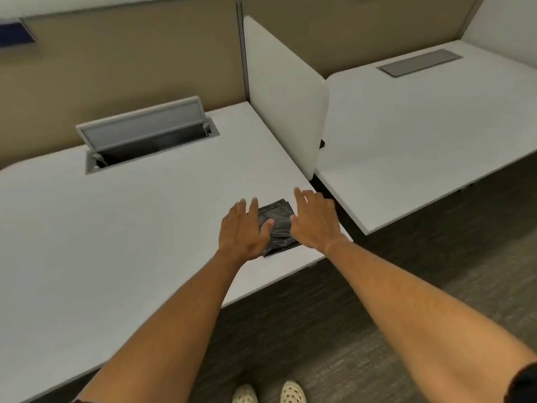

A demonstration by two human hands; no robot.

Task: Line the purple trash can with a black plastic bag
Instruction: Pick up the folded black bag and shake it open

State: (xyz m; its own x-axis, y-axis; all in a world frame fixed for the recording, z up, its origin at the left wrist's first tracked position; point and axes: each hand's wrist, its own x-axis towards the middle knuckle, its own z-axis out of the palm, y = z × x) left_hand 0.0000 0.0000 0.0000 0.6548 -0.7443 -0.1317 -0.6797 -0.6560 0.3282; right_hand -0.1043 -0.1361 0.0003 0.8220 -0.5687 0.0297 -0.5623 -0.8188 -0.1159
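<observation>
Head view, 1 frame. White desk (116, 228) fills the left and centre; a grey cable hatch (145, 132) is set into its far part with the lid propped up and a dark slot showing beneath it. A white divider panel (284, 91) stands upright along the desk's right edge and separates it from a second white desk (421, 135), which carries a closed grey hatch plate (418, 63) near its far side. Tan partition wall (122, 62) runs behind both desks. Dark carpet (334, 330) lies below, with 2 light perforated shoes (268, 394) at the bottom edge. Nothing lies between the hands and the bag; the nearest obstruction is the divider panel, just beyond the bag on the far right. The purple trash can does not appear in this frame. Folded black plastic bag (277, 225) lies flat on the near right corner of the left desk, close to its front edge: a compact, roughly rectangular packet, glossy, with creases catching the light. Left hand (244, 231) rests palm down at the bag's left side, fingers spread, thumb lying on top of the plastic. Right hand (315, 219) sits palm down at the bag's right side, fingers spread and raised, heel overlapping the bag's right edge. Neither hand is closed around the bag; both are flat and open, and the packet is not lifted.
</observation>
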